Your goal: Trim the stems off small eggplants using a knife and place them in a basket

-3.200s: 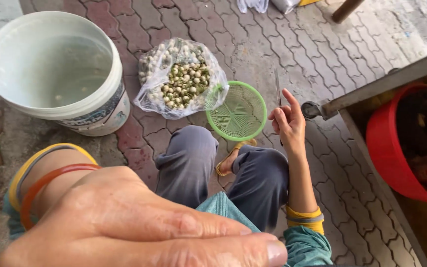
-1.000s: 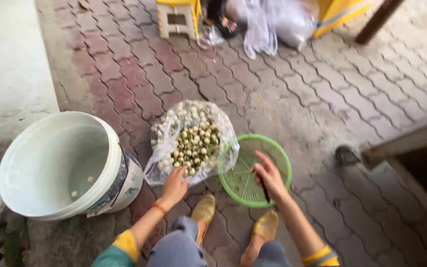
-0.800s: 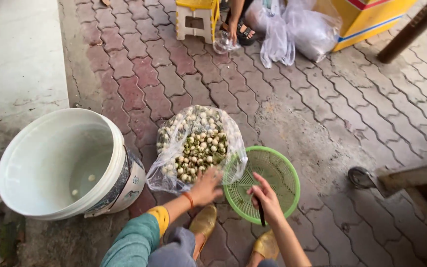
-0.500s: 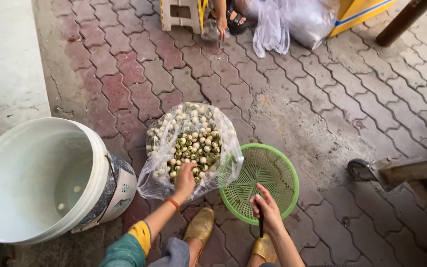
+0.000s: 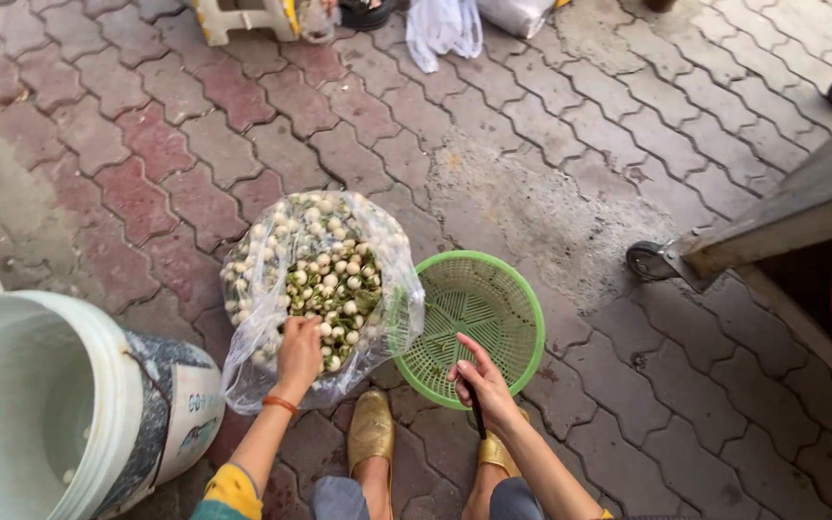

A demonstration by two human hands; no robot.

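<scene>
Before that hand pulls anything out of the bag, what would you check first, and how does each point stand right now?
1. Left hand inside the open plastic bag, on the small pale bulbs: ok.
2. Bulb actually gripped: cannot tell, fingers hide it.
3. Right hand holds a thin dark tool: ok.
4. Green basket beside the bag, nothing in it: ok.
5. White bucket upright to the left: ok.
</scene>
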